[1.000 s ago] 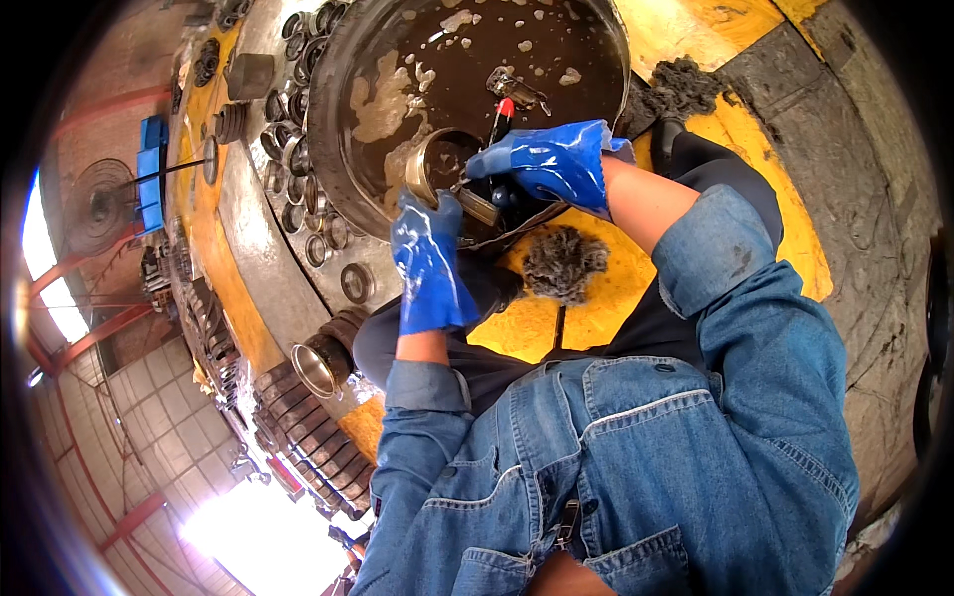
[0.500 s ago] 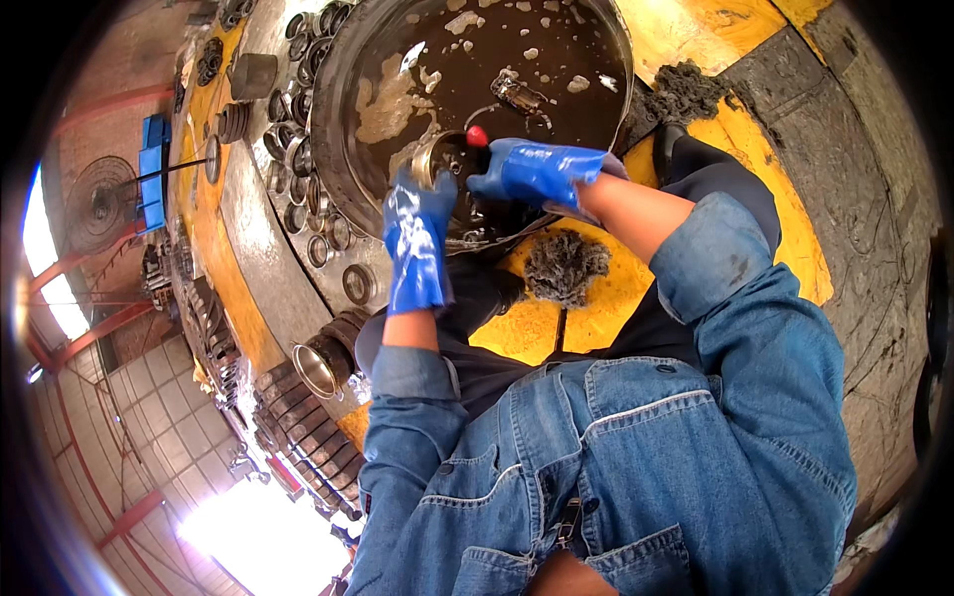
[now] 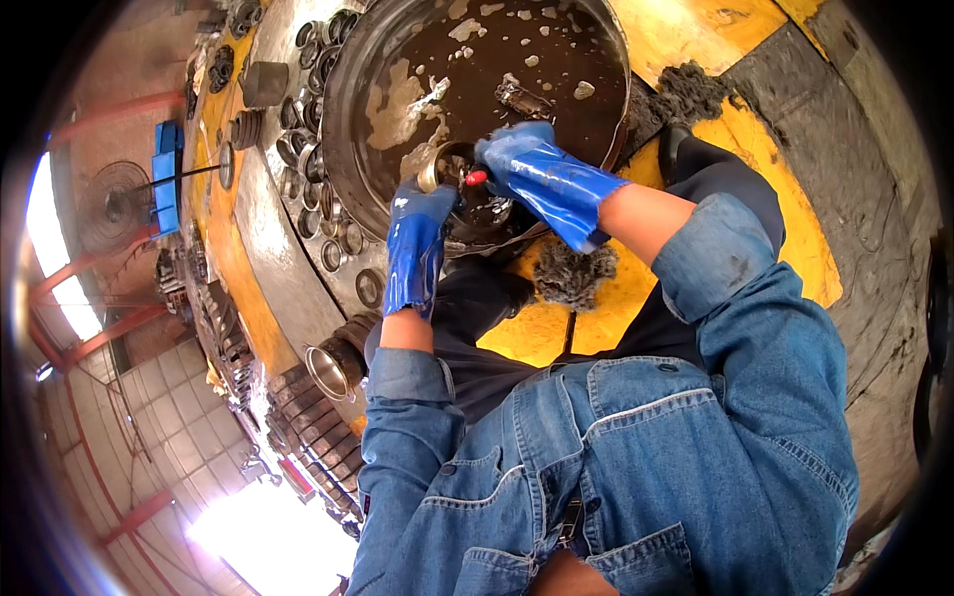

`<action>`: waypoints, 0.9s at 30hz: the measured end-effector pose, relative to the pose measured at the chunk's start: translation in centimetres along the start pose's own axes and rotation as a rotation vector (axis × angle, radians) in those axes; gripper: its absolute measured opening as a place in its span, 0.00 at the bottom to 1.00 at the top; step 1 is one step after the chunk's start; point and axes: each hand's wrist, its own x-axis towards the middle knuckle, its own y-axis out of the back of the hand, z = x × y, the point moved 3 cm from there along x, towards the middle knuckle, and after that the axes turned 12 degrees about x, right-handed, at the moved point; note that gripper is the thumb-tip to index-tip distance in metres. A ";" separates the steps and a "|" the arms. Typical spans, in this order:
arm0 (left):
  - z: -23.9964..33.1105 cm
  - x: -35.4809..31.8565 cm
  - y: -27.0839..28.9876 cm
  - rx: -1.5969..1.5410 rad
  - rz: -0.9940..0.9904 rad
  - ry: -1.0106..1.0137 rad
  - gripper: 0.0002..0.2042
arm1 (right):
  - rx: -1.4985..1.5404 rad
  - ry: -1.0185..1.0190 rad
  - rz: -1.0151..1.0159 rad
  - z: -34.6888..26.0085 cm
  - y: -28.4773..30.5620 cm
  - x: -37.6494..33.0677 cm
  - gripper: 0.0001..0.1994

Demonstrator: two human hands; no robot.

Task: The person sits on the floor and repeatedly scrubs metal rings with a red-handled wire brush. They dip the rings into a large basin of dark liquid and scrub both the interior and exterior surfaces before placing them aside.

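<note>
Both my hands wear blue rubber gloves and work over a large round basin (image 3: 336,139) of dark, foam-flecked liquid. My left hand (image 3: 417,221) is closed on the near left side of a metal ring (image 3: 428,175), holding it tilted above the liquid. To its right, my right hand (image 3: 517,164) curls with its fingers together around a red-ended tool (image 3: 476,178). That red end shows at the ring's open side; the rest of the tool is hidden by the glove. Farther back, a dark crumpled piece (image 3: 523,98) lies in the liquid.
Many loose metal rings (image 3: 331,255) lie left of the basin, with a larger ring stack (image 3: 333,370) nearer me. A grey fibrous clump (image 3: 574,276) sits between my legs, another clump (image 3: 689,91) beyond my right foot. A fan (image 3: 114,204) stands far left.
My right hand has turned and risen over the ring's right side. The red end has shifted slightly down. My left hand keeps hold of the ring, and the whole view has shifted slightly.
</note>
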 end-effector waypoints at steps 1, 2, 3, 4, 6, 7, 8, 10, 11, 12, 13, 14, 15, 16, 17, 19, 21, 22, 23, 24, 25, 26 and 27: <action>0.4 -0.3 0.2 0.004 0.007 -0.005 0.19 | -0.047 0.138 0.046 0.1 -0.4 0.8 0.10; 0.8 -0.4 0.5 0.021 0.026 -0.003 0.19 | -0.139 0.195 0.121 0.5 -0.7 1.1 0.15; 0.3 -0.4 0.9 0.030 0.051 0.014 0.19 | 0.008 0.205 0.127 -0.5 -0.4 1.1 0.13; 0.5 -0.7 1.2 0.039 0.073 0.024 0.19 | 0.152 0.209 0.136 -1.3 0.4 0.7 0.11; 1.1 -1.5 1.8 0.050 0.065 0.021 0.20 | -0.033 0.318 0.134 -2.5 1.4 0.1 0.09; 1.4 -1.9 2.0 0.053 0.063 0.015 0.20 | -0.125 0.371 0.134 -2.9 1.5 -0.2 0.09; 1.5 -2.2 2.1 0.057 0.062 0.011 0.20 | -0.051 0.349 0.148 -2.5 1.8 -0.1 0.09; 1.9 -3.3 2.2 0.027 0.039 -0.058 0.20 | 0.096 0.308 0.178 -1.0 2.6 -0.2 0.09; 2.0 -3.9 2.2 0.012 0.027 -0.093 0.20 | 0.295 0.168 0.287 -0.4 2.4 -1.0 0.09; 2.2 -4.9 2.1 -0.002 0.055 -0.139 0.20 | 0.250 0.149 0.371 -0.5 2.4 -1.9 0.14; 2.9 -6.2 1.9 -0.015 0.081 -0.192 0.20 | 0.270 0.061 0.273 -0.1 2.4 -1.7 0.16; 3.3 -7.3 1.9 -0.027 0.106 -0.247 0.19 | 0.289 -0.027 0.175 0.4 2.4 -1.5 0.19; 3.1 -7.7 1.8 -0.052 0.163 -0.377 0.19 | 0.305 -0.116 0.075 0.8 2.3 -1.5 0.21; 3.0 -8.4 1.8 -0.072 0.217 -0.507 0.18 | 0.415 0.035 0.154 1.0 2.7 -2.8 0.16; 2.7 -8.5 1.6 -0.118 0.191 -0.468 0.18 | 0.495 -0.072 -0.015 1.6 2.7 -2.8 0.16; 1.5 -7.5 2.3 -0.114 0.107 -0.227 0.19 | 0.611 -0.092 -0.180 0.2 5.0 -4.4 0.16; 0.3 -5.9 2.1 -0.128 0.063 -0.154 0.19 | 0.631 -0.159 -0.160 -0.6 7.4 -6.2 0.17; -0.5 -5.5 2.2 -0.135 0.050 -0.111 0.19 | 0.628 -0.274 -0.166 -0.7 7.8 -5.9 0.18; -1.5 -5.1 2.2 -0.200 0.059 -0.095 0.19 | 0.747 -0.244 -0.097 -0.8 8.0 -6.1 0.19; -1.5 -5.3 2.2 -0.206 0.054 -0.096 0.18 | 0.858 -0.219 -0.026 -0.5 8.4 -6.5 0.20; -0.3 -5.6 2.0 -0.206 0.039 -0.116 0.17 | 0.819 -0.323 -0.004 2.4 6.6 -4.3 0.21; 0.0 -5.9 1.9 -0.213 0.030 -0.125 0.16 | 0.459 -0.403 0.232 4.6 5.6 -3.6 0.20; -0.7 -6.1 2.4 -0.228 0.030 -0.107 0.17 | 0.387 -0.232 0.381 4.0 4.5 -4.2 0.19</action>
